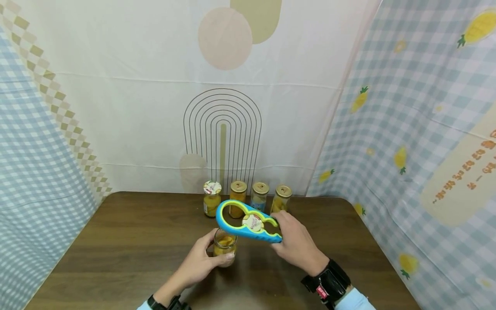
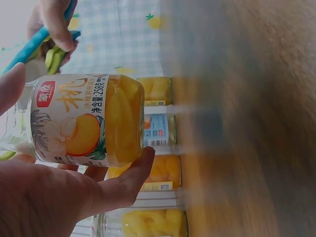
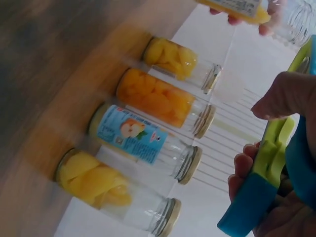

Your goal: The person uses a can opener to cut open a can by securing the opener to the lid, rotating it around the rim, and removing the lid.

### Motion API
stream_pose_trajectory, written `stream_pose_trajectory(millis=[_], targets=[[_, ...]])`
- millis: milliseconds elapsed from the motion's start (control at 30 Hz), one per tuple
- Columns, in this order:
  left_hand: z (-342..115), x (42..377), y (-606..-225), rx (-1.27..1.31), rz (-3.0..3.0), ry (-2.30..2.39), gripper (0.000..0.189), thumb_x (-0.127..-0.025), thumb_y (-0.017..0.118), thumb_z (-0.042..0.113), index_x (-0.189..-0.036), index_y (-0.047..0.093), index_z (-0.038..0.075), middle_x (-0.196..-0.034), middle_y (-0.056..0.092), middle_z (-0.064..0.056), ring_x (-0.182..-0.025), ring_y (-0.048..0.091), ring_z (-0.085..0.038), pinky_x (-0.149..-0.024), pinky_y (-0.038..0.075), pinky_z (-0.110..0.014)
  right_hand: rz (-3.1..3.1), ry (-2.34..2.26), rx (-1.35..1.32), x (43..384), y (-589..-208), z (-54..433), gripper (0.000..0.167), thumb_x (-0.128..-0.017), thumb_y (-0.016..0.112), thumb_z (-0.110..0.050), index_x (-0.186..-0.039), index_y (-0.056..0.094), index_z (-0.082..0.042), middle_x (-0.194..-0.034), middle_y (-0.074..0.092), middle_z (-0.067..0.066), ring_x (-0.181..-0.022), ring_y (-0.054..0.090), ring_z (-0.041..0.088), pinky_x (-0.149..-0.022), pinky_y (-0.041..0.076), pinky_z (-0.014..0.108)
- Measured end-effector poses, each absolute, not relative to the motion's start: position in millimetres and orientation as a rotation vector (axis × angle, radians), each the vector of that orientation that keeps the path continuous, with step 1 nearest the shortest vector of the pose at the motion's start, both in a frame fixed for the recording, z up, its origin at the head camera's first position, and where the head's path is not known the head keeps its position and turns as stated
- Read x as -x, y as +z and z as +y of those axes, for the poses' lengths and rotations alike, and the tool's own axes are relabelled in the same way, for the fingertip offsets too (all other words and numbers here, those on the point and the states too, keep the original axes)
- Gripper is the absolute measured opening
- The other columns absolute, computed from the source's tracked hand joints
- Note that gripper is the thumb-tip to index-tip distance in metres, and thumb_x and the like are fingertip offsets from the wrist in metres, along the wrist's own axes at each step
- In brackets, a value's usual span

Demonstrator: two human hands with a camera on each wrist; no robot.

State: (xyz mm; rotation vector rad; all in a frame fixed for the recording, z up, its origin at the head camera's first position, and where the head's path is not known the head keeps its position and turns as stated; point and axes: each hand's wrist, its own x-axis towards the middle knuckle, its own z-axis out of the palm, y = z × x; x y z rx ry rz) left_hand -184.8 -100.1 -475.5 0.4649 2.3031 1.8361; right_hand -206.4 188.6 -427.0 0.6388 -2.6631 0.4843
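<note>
My left hand (image 1: 199,262) grips a small glass jar (image 1: 224,249) of yellow peach pieces around its side. The jar's mouth is uncovered, and its label (image 2: 69,118) with a peach picture faces the left wrist camera. Up and to the right of it, my right hand (image 1: 296,241) holds a blue and green jar opener (image 1: 248,234) by its right end. A white patterned lid (image 1: 252,222) sits in the opener's middle ring. The opener's left loop overlaps the jar's rim in the head view. In the right wrist view, the thumb lies over the opener (image 3: 269,168).
Several lidded fruit jars stand in a row at the table's back edge: one with a white patterned lid (image 1: 212,187), one of orange fruit (image 1: 237,211), one with a blue label (image 3: 132,132), one of yellow fruit (image 3: 94,180). Curtains (image 1: 147,129) enclose the wooden table (image 1: 116,249).
</note>
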Motion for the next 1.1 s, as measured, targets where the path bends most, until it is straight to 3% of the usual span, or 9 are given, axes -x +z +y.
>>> stream_pose_trajectory(millis=[300,533,800,933,1100], targets=[[-113.9,181.6,-480.5,-0.475,2.345,1.885,0.052,-0.094,0.084,0.025,-0.140,0.061,0.015,-0.134,0.071,-0.012,-0.118,0.068,-0.010,-0.095,0.058,-0.025,-2.727,0.513,-0.468,201.9,-432.3,201.1,0.057,-0.077,0.096,-0.022,-0.124,0.067,-0.010,-0.105,0.064,-0.001,-0.087,0.053,0.008,-0.073,0.049,0.028],[-120.4,183.5,-482.8,-0.370,2.421,1.888,0.052,-0.091,0.086,0.025,-0.138,0.064,0.018,-0.130,0.074,-0.007,-0.123,0.068,-0.018,-0.099,0.055,-0.028,-2.752,0.506,-0.450,201.8,-436.9,205.1,0.057,-0.080,0.095,-0.024,-0.126,0.066,-0.008,-0.107,0.064,0.000,-0.088,0.054,0.007,-0.074,0.050,0.028],[-122.8,187.8,-480.6,-0.206,2.422,1.958,0.051,-0.090,0.087,0.017,-0.136,0.064,0.017,-0.131,0.074,-0.010,-0.118,0.071,-0.020,-0.091,0.059,-0.023,-2.750,0.510,-0.466,202.3,-436.9,206.4,0.056,-0.081,0.095,-0.024,-0.126,0.066,-0.009,-0.106,0.064,0.000,-0.088,0.053,0.006,-0.074,0.049,0.027],[-125.5,193.6,-479.9,-0.170,2.478,1.928,0.049,-0.092,0.086,0.017,-0.136,0.065,0.018,-0.131,0.075,-0.008,-0.120,0.071,-0.020,-0.095,0.059,-0.028,-2.749,0.498,-0.466,201.8,-437.4,206.1,0.057,-0.080,0.095,-0.024,-0.127,0.066,-0.009,-0.108,0.065,0.000,-0.089,0.054,0.007,-0.076,0.050,0.029],[-131.6,201.3,-485.8,-0.081,2.529,1.895,0.053,-0.093,0.085,0.022,-0.141,0.062,0.017,-0.137,0.072,-0.010,-0.128,0.068,-0.028,-0.103,0.060,-0.045,-2.762,0.519,-0.457,200.2,-439.5,205.0,0.055,-0.081,0.094,-0.023,-0.127,0.066,-0.009,-0.108,0.064,-0.001,-0.088,0.054,0.006,-0.076,0.049,0.028]])
